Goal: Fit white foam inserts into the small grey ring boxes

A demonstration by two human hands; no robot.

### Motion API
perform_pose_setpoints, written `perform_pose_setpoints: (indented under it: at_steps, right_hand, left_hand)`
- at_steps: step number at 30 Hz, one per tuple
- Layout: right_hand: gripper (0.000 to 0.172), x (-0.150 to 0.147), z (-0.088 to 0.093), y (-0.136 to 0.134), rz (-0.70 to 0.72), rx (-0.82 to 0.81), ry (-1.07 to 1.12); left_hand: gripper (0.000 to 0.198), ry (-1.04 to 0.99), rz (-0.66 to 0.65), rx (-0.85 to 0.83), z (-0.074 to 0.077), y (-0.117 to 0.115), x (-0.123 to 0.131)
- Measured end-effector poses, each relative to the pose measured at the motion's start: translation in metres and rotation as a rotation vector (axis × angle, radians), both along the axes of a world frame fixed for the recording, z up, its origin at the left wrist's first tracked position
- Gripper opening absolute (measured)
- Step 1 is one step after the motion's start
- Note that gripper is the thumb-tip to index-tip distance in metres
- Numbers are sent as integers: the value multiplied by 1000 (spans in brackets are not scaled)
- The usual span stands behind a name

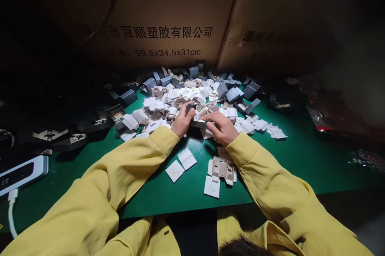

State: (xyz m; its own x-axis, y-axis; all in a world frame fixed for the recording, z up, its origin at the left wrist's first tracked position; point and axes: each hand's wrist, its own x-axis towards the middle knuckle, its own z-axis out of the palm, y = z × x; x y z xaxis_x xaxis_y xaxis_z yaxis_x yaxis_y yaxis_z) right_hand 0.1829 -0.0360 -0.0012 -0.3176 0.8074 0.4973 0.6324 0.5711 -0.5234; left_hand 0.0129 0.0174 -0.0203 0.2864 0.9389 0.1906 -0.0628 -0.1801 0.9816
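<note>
In my left hand (181,120) I hold a small dark hinged box (191,108) with its lid raised, my thumb against the lid. A pale inner part shows at the box's lower half. The bent fingers of my right hand (223,128) close on the right edge of this box; exactly what they pinch is too small to make out. Just beyond both hands lies a heap of folded white card inserts (156,103). Nearer to me, two flat white cards (187,158) lie on the green table (144,204), with some folded card pieces (222,170) below my right wrist.
More dark small boxes (128,97) ring the heap, several standing open at the left. Large cardboard cartons (174,3) form a wall behind. A white device (25,174) with a cable sits at the left edge. Clear plastic wrapping (325,113) lies at the right.
</note>
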Motion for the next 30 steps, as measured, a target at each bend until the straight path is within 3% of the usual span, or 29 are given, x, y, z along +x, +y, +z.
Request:
perform_pose_setpoints:
  at_steps: [4,7,22,30]
  right_hand:
    - [26,-6,-3,-1,-115,-32,80]
    - [27,-11,-5,-2,-148,-27,84]
    - [31,-10,-6,-2,-116,-78,202]
    - [17,-12,-4,-2,-118,-56,148]
  left_hand:
    - [59,106,-94,203,3,-8,-3]
    - [61,125,-150,252,5,-12,-3]
    - [56,69,-152,203,8,-12,-3]
    - [59,-4,-192,126,7,-12,-2]
